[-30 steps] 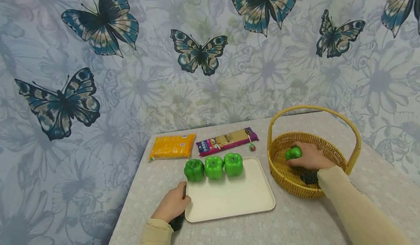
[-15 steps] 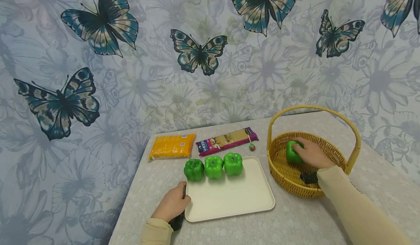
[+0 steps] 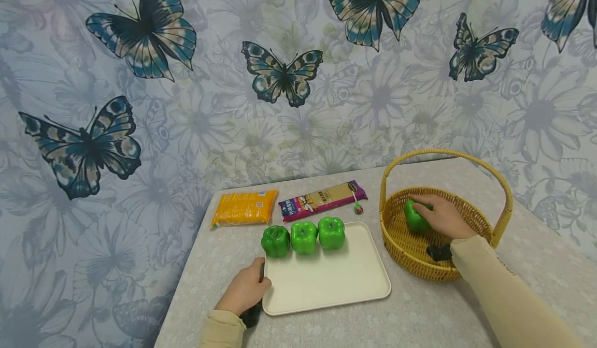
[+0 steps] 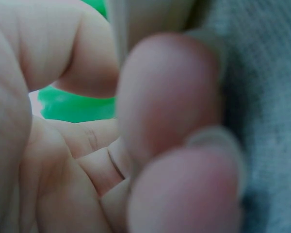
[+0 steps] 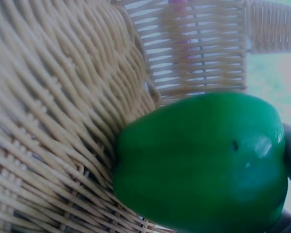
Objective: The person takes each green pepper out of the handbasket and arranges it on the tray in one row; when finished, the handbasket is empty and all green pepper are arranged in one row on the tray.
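Note:
My left hand grips the left edge of a cream tray. In the left wrist view its fingers are curled at the tray's edge, close to the grey tablecloth. Three green bell peppers stand in a row along the tray's far side. My right hand reaches into a yellow wicker basket and holds another green bell pepper there. The right wrist view has this pepper large, close to the woven wicker, with only a dark bit of the hand at the right edge.
Behind the tray lie an orange packet and a purple and gold packet. A small lollipop is beside the latter. The basket's tall handle arches over my right hand. A butterfly-patterned wall borders the table.
The pepper in my right hand has turned and shows more of its side, after being mostly covered by the hand. My left hand and the tray stay put.

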